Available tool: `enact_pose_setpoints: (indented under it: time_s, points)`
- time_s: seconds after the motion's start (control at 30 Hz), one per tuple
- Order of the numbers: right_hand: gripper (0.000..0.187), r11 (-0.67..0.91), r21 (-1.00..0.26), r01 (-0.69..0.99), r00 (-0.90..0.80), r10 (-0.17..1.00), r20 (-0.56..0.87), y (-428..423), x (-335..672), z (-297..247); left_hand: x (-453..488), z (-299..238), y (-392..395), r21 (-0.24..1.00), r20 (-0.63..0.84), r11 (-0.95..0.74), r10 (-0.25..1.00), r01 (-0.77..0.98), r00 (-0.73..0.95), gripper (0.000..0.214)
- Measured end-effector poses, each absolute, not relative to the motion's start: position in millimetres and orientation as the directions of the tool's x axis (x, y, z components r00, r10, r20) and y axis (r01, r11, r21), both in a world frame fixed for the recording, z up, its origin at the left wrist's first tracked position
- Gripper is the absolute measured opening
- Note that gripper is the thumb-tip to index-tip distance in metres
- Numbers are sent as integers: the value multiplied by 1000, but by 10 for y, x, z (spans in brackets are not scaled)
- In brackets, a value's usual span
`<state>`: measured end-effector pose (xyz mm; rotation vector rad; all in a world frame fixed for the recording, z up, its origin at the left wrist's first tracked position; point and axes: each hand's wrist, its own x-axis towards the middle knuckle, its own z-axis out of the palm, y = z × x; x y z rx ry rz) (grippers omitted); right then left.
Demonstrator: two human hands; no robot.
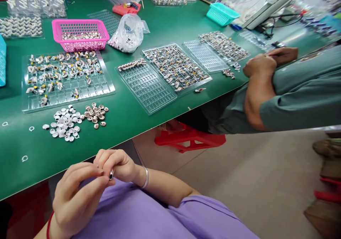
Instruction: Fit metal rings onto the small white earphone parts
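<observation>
A wide green matted table (pixel 128 114) fills the upper left of the frame, bearing clear plastic grid trays (pixel 66 89) and a pink plastic basket (pixel 80 27). A co-worker's folded hands (pixel 259 66) rest at right. At lower left, over my purple lap, my left hand (pixel 77 196) and right hand (pixel 117 164) meet fingertip to fingertip, pinching a tiny silver-and-black round cap (pixel 111 175) between them.

Purple top (pixel 138 214), silver bangle (pixel 146 177) at the right hand (pixel 117 166), red cord (pixel 49 225) at the left hand (pixel 77 196).
</observation>
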<state>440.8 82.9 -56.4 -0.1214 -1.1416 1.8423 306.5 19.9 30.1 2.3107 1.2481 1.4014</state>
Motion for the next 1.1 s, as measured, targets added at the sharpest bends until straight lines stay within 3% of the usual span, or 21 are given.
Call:
enact_pose_setpoints:
  time_s: [0.13, 0.27, 0.5, 0.9, 1.1]
  points:
    - [39, -349, -612, -709, -624, 716, 314, 786, 4329, -625, 3069, 305, 195, 403, 692, -688, 661, 604, 290, 23]
    - [44, -518, -574, -634, -717, 673, 185, 770, 4314, -695, 3070, 301, 193, 357, 695, -690, 646, 629, 315, 24]
    - [48, -559, -577, -596, -750, 645, 149, 742, 4330, -773, 3056, 288, 184, 307, 700, -693, 629, 653, 339, 23]
    - [43, -580, -561, -590, -787, 568, 241, 770, 4342, -777, 2975, 206, 86, 230, 681, -691, 617, 685, 394, 34]
    - [43, -762, -494, -419, -897, 431, 96, 776, 4409, -704, 2916, 214, 96, 124, 659, -720, 574, 682, 487, 29]
